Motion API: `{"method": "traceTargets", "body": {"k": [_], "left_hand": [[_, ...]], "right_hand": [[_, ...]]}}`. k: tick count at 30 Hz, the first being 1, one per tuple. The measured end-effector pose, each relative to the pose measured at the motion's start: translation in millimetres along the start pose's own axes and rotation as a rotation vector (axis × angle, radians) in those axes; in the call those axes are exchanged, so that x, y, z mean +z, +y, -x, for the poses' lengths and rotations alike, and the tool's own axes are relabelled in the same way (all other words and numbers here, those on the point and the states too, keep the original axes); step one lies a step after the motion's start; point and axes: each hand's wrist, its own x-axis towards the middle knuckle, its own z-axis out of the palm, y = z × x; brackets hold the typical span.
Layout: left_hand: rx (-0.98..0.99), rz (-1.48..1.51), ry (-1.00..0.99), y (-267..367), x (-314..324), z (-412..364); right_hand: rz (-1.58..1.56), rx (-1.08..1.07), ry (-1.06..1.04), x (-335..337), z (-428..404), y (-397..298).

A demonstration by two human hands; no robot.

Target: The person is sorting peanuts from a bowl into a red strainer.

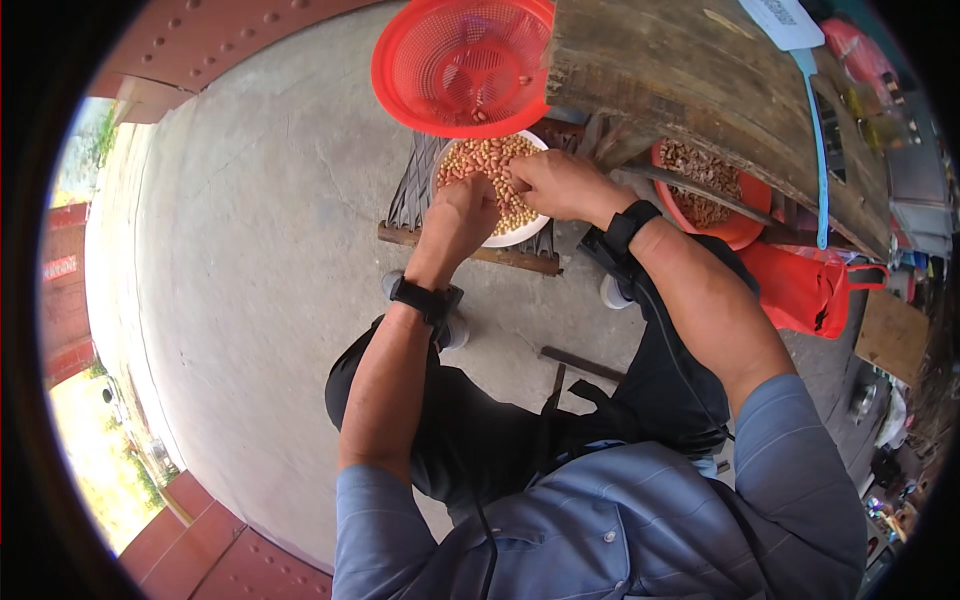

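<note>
A white bowl [519, 237] holds yellowish beans, likely soybeans [517, 220], with reddish shelled peanuts [480, 159] mixed in on top. It rests on a low stool [409, 196] with a woven dark strap seat and a wooden rail. My left hand [461, 216] is over the near left part of the bowl, fingers curled down at the peanuts. From the right, my right hand [564, 184] reaches over the rim, thumb and fingers bent together at the contents. Whether either hand pinches a peanut is hidden. Just beyond the bowl, a red plastic colander [390, 82] contains a few peanuts.
A worn wooden table [637, 52] stands at the upper right, with a blue strap [817, 157] hanging from it. Below it, a red basin [754, 199] holds what look like peanut shells [697, 180]. A red bag [799, 292] lies nearer me. Concrete floor [247, 247] extends left.
</note>
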Motion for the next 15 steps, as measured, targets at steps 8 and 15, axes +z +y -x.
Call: {"method": "traceTargets", "body": {"k": [8,15], "left_hand": [[-0.079,0.085,-0.042,15,-8,-10],[-0.266,0.340,0.147,34,-38,-41]], "right_hand": [[-0.016,-0.078,0.096,5,-1,1],[-0.244,-0.032,0.289,-14,-14,-18]]}}
